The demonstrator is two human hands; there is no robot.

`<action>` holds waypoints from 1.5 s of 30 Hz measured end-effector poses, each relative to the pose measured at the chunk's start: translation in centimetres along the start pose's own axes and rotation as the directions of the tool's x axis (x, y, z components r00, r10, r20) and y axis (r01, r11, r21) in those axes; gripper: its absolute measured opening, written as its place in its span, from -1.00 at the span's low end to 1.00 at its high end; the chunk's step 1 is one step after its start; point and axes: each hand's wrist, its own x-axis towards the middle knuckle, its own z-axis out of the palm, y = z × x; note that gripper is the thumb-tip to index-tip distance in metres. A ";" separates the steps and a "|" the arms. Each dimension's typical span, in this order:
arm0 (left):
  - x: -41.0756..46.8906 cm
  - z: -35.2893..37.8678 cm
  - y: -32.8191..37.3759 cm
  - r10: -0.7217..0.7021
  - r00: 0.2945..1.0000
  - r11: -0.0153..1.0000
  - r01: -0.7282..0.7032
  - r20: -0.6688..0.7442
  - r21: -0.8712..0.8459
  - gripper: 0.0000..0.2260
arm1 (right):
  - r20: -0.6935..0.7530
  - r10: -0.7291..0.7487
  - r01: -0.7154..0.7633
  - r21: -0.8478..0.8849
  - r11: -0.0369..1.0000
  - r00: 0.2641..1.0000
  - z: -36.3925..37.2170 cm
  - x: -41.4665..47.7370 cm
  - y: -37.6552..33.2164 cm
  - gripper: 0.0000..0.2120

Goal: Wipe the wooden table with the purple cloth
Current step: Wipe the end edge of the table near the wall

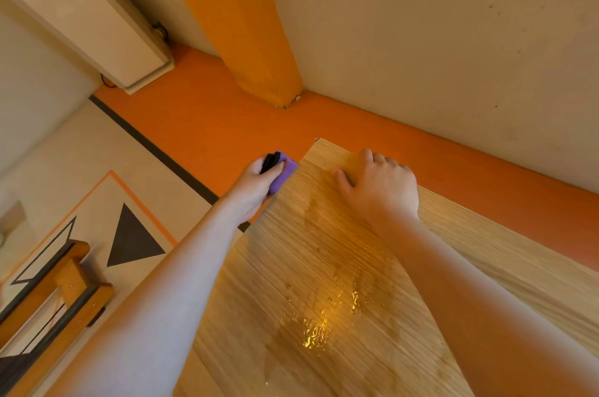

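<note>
Closest in, two bare forearms reach out from the bottom edge, one from the lower left and one from the lower right, both stretching across the wooden table (324,267). Right between them, a wet patch (314,325) glistens on the oak-grain top, droplets and streaks catching the light, with a fainter damp trail running up the board toward the far corner. Follow the right arm up and there's the right hand (379,184), palm down on the wood near the far corner, fingers curled loosely and resting on the surface, thumb splayed out to the side, nothing in it. Over to the left hand (256,186), which sits at the table's left edge, just off the board and over the floor, and it's clenched round the purple cloth (282,174). The cloth is bunched up in that grip and pokes out past the knuckles, right up against the table's edge near the corner. Something black (270,161) shows on top of the cloth by the fingers; what it is, can't tell. Beyond the table, an orange strip of floor (201,124) runs along the foot of a pale wall (421,23), and an orange column (240,27) climbs away up the frame. Out left, pale flooring with a dark triangle (133,239) marked on it, a wood-and-metal frame (58,293) in the lower corner, and a white radiator (97,20) on the far wall.
</note>
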 end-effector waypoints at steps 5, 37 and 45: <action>-4.6 -3.7 -2.5 -0.053 0.999 0.993 0.054 -0.011 0.107 -0.81 | 0.023 0.001 -0.001 0.001 1.000 1.000 -0.2 -0.1 -0.2 -0.35; -15.2 -10.6 -9.3 -0.133 0.979 0.980 0.153 -0.153 0.126 -0.83 | 0.017 0.004 -0.004 -0.023 1.000 1.000 0.1 -0.4 -0.3 -0.32; -15.6 -10.6 -8.2 -0.117 0.984 0.967 0.144 -0.134 0.210 -0.84 | -0.012 0.008 -0.008 -0.043 0.999 1.000 0.3 -0.2 -0.1 -0.29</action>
